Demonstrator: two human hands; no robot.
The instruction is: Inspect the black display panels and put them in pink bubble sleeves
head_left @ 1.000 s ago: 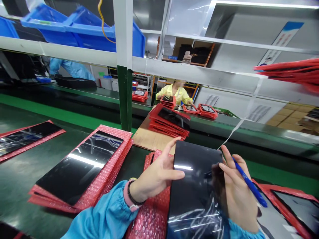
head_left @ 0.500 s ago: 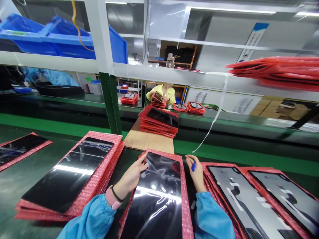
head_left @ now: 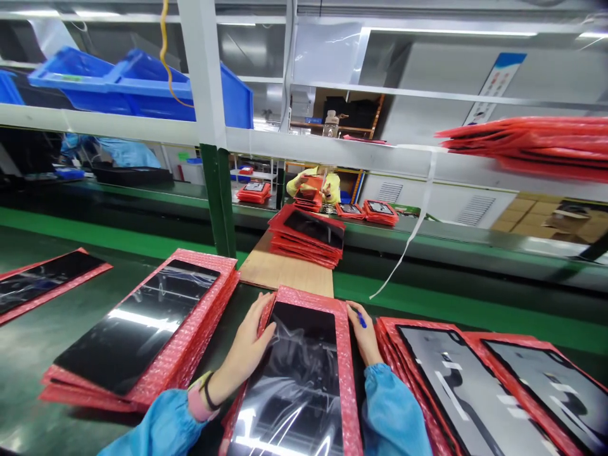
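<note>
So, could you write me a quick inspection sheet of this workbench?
Surface: dark green workbench.
Job's things: black display panel in a red bubble-wrap pouch.
Grip: left hand at the pouch's edge; right hand holds a blue pen.
Clutter: wrapped panel stacks on both sides.
Cables: yellow cable overhead; white strip hanging.
Surroundings: blue bins; co-worker in yellow.

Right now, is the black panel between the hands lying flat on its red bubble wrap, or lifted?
Flat: the black panel sits on the red bubble wrap, whose border shows along its top and sides.
</note>
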